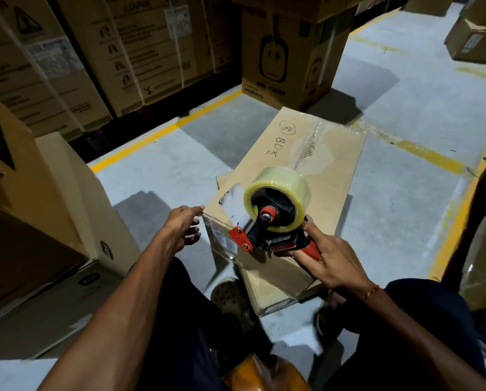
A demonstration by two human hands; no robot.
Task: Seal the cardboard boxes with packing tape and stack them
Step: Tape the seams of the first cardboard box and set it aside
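Observation:
A brown cardboard box (pixel 329 153) marked "8 BOX" lies on another box (pixel 267 294) on the floor in front of me. Clear tape runs along its top seam. My right hand (pixel 332 263) grips the red handle of a tape dispenser (pixel 275 218) that carries a roll of clear tape and sits at the box's near edge. A strip of tape stretches from the roll toward the box's near left corner. My left hand (pixel 182 227) touches that corner with its fingertips, fingers loosely bent.
Tall stacks of printed cartons (pixel 128 52) line the back and left. A big carton (pixel 52 210) stands close on my left, another printed one (pixel 287 57) behind the box. Yellow floor lines (pixel 162 131) cross the grey concrete. My knees and feet are below.

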